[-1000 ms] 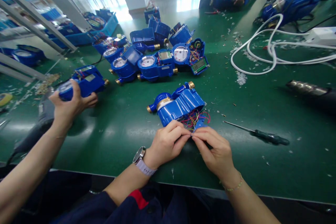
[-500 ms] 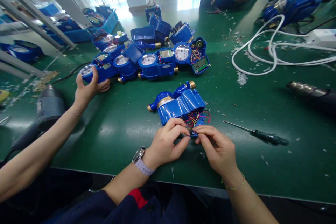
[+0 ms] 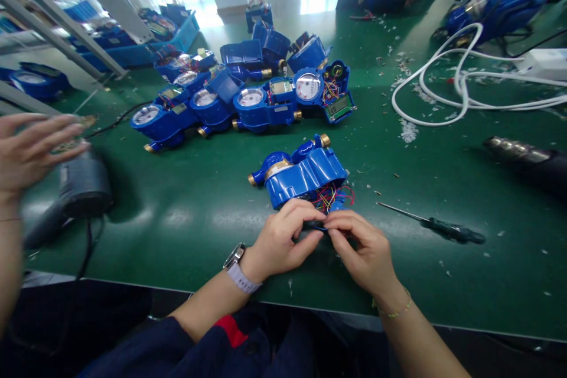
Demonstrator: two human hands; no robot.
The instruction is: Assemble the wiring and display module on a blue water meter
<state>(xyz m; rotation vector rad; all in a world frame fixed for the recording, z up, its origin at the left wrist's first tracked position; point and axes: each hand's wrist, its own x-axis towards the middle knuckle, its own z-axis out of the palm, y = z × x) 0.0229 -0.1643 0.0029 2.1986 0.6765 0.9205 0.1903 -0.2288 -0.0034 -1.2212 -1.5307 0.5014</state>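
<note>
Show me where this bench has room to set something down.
Bare bench lies between the heat gun and the left hand. Another patch, with a few scraps, lies between the white cable and the screwdriver. It is crowded among the blue meters and where the right hand meets the left.

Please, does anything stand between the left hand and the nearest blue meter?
Nothing visible stands between the left hand and the nearest blue meter; the fingers are at its near edge. Coloured wires spill out farther right.

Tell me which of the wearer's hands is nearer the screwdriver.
Right. The right hand is left of the screwdriver's handle, near the tip but not touching; the left hand is farther left, beyond the right hand.
</note>
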